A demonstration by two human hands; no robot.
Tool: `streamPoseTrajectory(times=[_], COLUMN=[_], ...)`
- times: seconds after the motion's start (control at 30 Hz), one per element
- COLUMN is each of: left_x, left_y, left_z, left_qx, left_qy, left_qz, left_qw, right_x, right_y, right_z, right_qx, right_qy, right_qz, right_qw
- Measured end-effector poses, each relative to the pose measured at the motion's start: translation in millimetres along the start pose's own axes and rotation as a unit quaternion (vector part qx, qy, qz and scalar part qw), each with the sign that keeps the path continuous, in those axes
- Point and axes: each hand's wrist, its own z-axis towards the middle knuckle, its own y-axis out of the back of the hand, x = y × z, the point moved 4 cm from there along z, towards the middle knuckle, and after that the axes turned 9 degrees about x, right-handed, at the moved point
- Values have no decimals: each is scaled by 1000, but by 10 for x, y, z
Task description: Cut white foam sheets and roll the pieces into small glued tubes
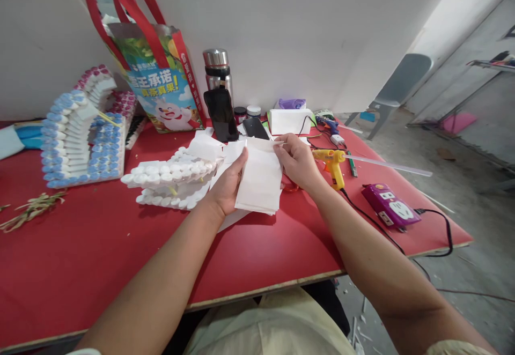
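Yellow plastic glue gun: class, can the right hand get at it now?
Probably yes: the yellow plastic glue gun lies beside the right hand, nothing between, though that hand holds white paper sheets.

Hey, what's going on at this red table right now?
A person is holding a stack of white sheets in both hands just above the red table. The left hand grips its left side, and the right hand pinches its top edge. Left of the sheets lies a white craft piece made of rows of round caps, with a blue one further left. A yellow glue gun and a purple power strip lie untouched to the right.
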Motion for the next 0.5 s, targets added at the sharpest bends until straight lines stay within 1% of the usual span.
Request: streamPoseTrajectory(times=[0.1,0.2,0.4,0.5], left_x=[16,23,14,19], left_y=[65,93,42,28], left_z=[-1,-10,-50,-45], left_qx=[-33,-45,-67,-66], left_qy=[8,12,-13,-31], left_qz=[20,32,101,128], left_qw=[999,998,993,989], right_x=[4,-1,-51,-68], right_y=[-3,-4,-19,-31], right_z=[-4,-2,3,-8], right_qx=[-3,-8,-30,-51], right_qy=[1,2,-19,-44], right_qz=[-9,-14,-22,-7], right_qw=[1000,1000,999,998])
